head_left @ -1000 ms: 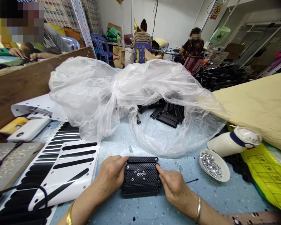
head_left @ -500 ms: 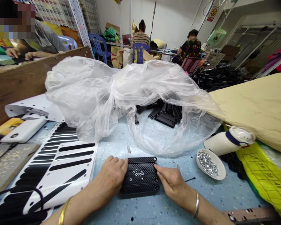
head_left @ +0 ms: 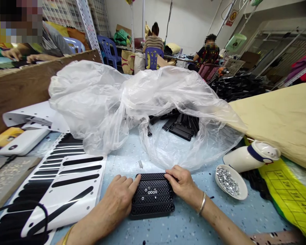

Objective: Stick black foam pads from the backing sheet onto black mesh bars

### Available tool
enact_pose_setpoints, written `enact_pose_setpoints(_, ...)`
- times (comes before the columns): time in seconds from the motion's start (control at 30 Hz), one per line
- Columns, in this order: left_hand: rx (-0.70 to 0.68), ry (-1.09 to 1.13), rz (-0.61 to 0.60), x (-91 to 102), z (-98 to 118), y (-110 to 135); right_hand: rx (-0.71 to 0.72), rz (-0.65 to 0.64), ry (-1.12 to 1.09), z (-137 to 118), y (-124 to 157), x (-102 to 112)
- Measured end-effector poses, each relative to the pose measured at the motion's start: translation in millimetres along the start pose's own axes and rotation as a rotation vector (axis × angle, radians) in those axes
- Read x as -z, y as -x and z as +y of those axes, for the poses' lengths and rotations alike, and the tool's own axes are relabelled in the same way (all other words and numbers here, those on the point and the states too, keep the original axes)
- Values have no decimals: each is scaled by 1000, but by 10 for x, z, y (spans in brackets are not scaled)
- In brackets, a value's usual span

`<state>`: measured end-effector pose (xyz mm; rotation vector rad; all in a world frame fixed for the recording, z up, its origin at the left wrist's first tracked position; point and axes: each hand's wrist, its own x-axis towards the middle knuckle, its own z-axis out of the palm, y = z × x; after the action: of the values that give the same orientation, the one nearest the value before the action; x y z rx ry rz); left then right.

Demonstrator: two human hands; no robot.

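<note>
Black panel [head_left: 153,201], topped with crosshatched strips, lies flat on the surface [head_left: 193,221] at six o'clock in the view. Left hand [head_left: 118,199]: fingers braced at the panel's ten o'clock corner; a full grip cannot be confirmed. Right hand [head_left: 185,185]: now at the one o'clock corner instead of the two o'clock edge; fingertips drawn together, contents hidden. The corner ring is no longer visible. Judgement: work centres on the farthest strip; loose rings [head_left: 153,192] remain mid-panel.
</note>
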<state>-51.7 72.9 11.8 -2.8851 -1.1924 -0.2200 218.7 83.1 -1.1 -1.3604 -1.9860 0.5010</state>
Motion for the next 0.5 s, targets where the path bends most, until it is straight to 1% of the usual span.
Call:
enact_pose_setpoints(0.1, 1, -50, -24, -1, 2, 17, 0, -11, -5, -7, 21, 3)
enact_pose_setpoints(0.23, -35, -147, -88, 30, -48, 21, 7, -39, -6, -19, 28, 20)
enact_pose_setpoints(0.37, -67, -220, -123, 125, -130, 0, 6, -40, -14, -35, 25, 32)
enact_pose_setpoints(0.5, -133, -265, -147, 252, -204, -25, 3, -51, -16, -40, 23, 38)
